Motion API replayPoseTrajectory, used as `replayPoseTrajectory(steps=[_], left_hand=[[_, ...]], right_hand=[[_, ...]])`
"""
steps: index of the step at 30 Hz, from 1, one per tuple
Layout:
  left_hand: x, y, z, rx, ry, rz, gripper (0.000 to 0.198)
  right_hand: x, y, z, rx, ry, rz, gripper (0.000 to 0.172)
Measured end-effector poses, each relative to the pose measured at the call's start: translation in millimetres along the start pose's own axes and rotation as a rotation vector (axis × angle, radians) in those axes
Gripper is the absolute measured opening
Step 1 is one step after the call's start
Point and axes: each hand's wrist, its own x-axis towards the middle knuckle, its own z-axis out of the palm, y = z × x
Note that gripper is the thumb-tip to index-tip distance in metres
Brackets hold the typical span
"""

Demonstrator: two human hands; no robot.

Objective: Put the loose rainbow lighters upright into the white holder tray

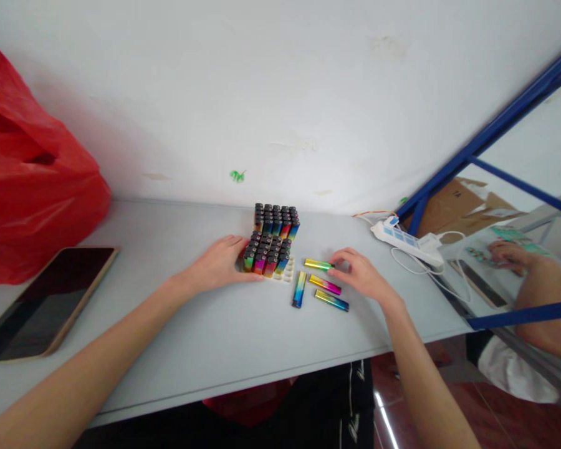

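A white tray (287, 276) on the grey table (206, 330) holds several upright rainbow-coloured lighters (266, 257). A second block of lighters (275, 220) stands just behind it. My left hand (222, 262) rests against the tray's left side, fingers curled round the lighters there. Several loose lighters lie flat to the right: one yellow (316, 264), one pink-gold (325, 284), one blue-gold (331, 300) and one blue-green (300, 288). My right hand (359, 273) hovers over them, fingertips touching the yellow lighter's right end, fingers bent and apart.
A dark tablet (42, 299) lies at the left, behind it a red plastic bag (28, 181). A white power strip (406, 242) with cables sits at the right edge. Beyond a blue frame (495, 125), another person's hand (509, 254) works at a neighbouring table.
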Motion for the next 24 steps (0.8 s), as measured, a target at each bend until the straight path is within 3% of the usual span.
replayPoseTrajectory(steps=[5,10,12,15,19,22,24], left_hand=[[-1,1,0.4,-0.001,-0.005,0.002,0.078],[-1,2,-0.2,0.012,-0.003,0.003,0.078],[-1,2,-0.2,0.007,-0.002,0.005,0.077],[-1,2,-0.1,-0.014,0.012,-0.004,0.075],[-1,2,-0.2,-0.006,-0.003,-0.012,0.073],[-2,2,-0.1,-0.013,-0.001,-0.006,0.071],[-3,2,0.3,-0.025,0.003,-0.002,0.069]], right_hand=[[17,-9,13,0.295,0.143,0.106,0.035],[54,-38,20,0.695,0.401,0.142,0.049],[70,-51,21,0.806,0.441,0.127,0.051],[86,-69,26,0.894,0.352,0.097,0.054],[80,-81,39,0.984,0.13,0.09,0.057],[67,-81,49,0.91,0.019,0.128,0.055],[61,-80,56,0.801,0.021,0.123,0.055]])
